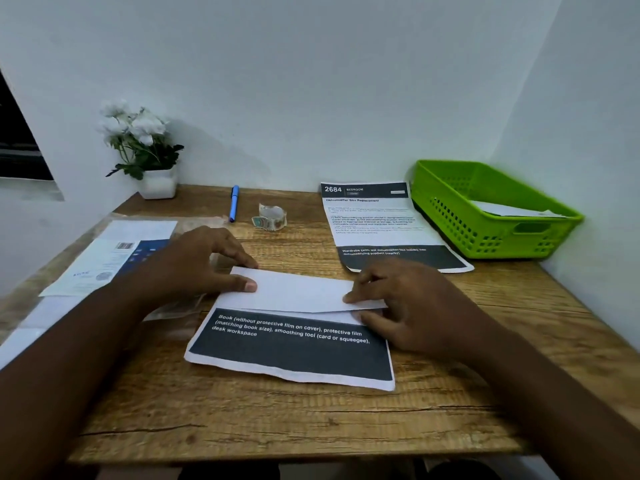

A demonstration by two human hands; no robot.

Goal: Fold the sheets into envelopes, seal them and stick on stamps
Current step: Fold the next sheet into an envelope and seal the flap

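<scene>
Left hand (204, 261) presses, right hand (412, 306) pinches the sheet's (294, 292) white rectangular fold.

Home study nook here: wooden desk (311, 420) tucked between white walls (311, 81), flower pot (157, 185) and pen (234, 203) beyond the fingers (239, 258), green basket (498, 237) off right.

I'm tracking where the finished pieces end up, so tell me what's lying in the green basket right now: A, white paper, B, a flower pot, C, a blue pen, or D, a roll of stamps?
A: white paper lies inside the green basket, while the pen and the stamp roll sit out on the table.
</scene>
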